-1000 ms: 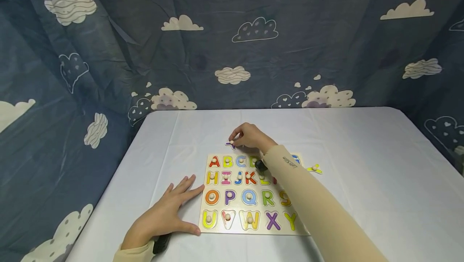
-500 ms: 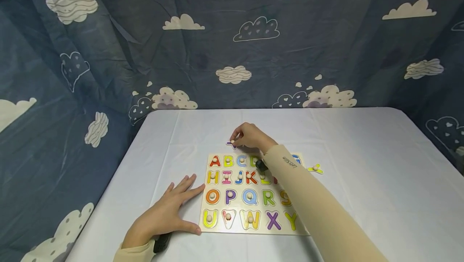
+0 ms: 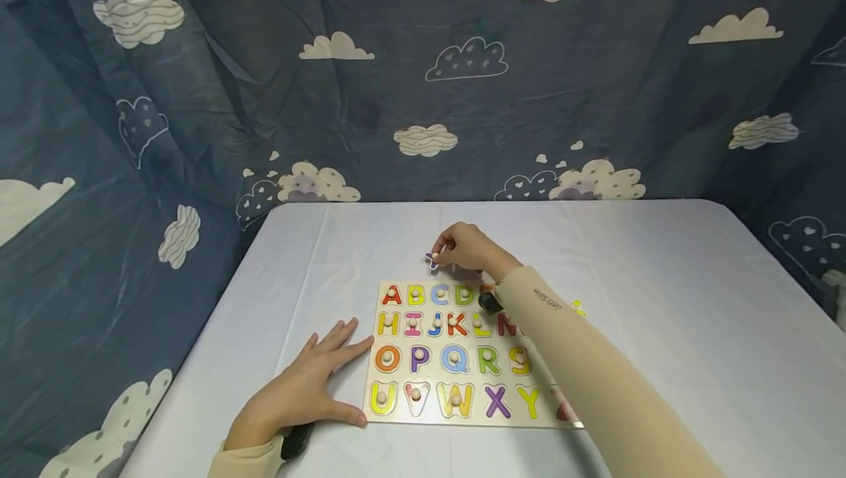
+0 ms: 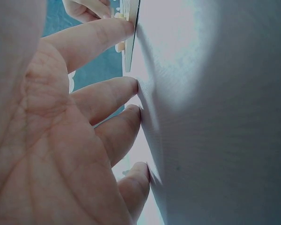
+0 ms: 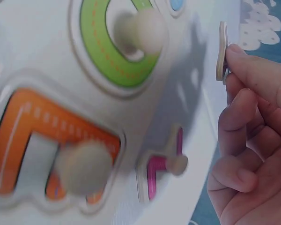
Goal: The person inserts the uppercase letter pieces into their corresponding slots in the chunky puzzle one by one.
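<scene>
My right hand (image 3: 471, 249) is beyond the far edge of the wooden alphabet board (image 3: 436, 379), thumb and finger pinching a purple letter piece (image 3: 431, 261). In the right wrist view that letter piece (image 5: 221, 51) shows edge-on at the fingertips, above the white cloth. Spread flat, my left hand (image 3: 307, 382) steadies the board's left side; its index fingertip and thumb meet the edge. In the left wrist view the left hand's (image 4: 79, 117) other fingertips rest on the cloth. On the board, the purple X (image 3: 498, 402) and yellow Y (image 3: 529, 402) spots show no knob.
A magenta letter piece (image 5: 154, 171) with a knob lies on the cloth just past the board. Partly behind my right sleeve (image 3: 595, 360), a yellow letter piece (image 3: 578, 308) lies right of the board. A cloud-patterned dark curtain (image 3: 370, 118) hangs behind the table.
My right hand has moved slightly right with the purple piece, which has lifted and turned. The right sleeve now covers more of the yellow piece. My left hand has stayed put.
</scene>
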Available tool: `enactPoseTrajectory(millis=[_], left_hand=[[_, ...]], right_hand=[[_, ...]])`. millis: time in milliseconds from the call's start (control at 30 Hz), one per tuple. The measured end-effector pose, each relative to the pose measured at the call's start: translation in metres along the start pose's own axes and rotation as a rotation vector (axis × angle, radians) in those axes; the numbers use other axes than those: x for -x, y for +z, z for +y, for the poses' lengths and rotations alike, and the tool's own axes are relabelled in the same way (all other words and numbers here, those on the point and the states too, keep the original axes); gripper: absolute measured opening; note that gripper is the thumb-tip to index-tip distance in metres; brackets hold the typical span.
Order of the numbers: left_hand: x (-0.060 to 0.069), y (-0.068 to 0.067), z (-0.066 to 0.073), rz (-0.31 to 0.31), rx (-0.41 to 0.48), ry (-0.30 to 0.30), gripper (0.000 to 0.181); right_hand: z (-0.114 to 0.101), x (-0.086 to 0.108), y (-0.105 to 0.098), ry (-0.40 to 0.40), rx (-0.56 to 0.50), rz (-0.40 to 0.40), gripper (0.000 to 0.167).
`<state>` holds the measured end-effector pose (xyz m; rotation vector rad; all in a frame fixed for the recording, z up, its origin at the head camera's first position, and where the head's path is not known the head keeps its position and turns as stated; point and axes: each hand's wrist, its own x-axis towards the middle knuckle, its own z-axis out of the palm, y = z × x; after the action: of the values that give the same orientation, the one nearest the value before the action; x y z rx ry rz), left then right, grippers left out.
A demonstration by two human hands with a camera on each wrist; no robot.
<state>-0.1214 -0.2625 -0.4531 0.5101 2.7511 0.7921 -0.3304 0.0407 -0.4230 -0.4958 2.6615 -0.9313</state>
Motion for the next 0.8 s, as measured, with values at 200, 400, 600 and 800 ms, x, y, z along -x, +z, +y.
enactPoseTrajectory(millis=[200, 400, 600, 800], left_hand=[[0.000, -0.001, 0.000, -0.001, 0.003, 0.020, 0.117], [0.002, -0.001, -0.001, -0.002, 0.006, 0.027, 0.118], [0.002, -0.001, -0.001, -0.002, 0.003, 0.030, 0.118], [0.001, -0.001, -0.002, 0.001, -0.001, 0.029, 0.118]], right_hand=[[0.008, 0.014, -0.013, -0.024, -0.006, 0.026, 0.013], [0.017, 0.035, -0.021, -0.052, -0.021, 0.060, 0.015], [0.028, 0.062, -0.025, -0.071, 0.011, 0.107, 0.016], [0.037, 0.088, -0.030, -0.070, 0.012, 0.146, 0.015]])
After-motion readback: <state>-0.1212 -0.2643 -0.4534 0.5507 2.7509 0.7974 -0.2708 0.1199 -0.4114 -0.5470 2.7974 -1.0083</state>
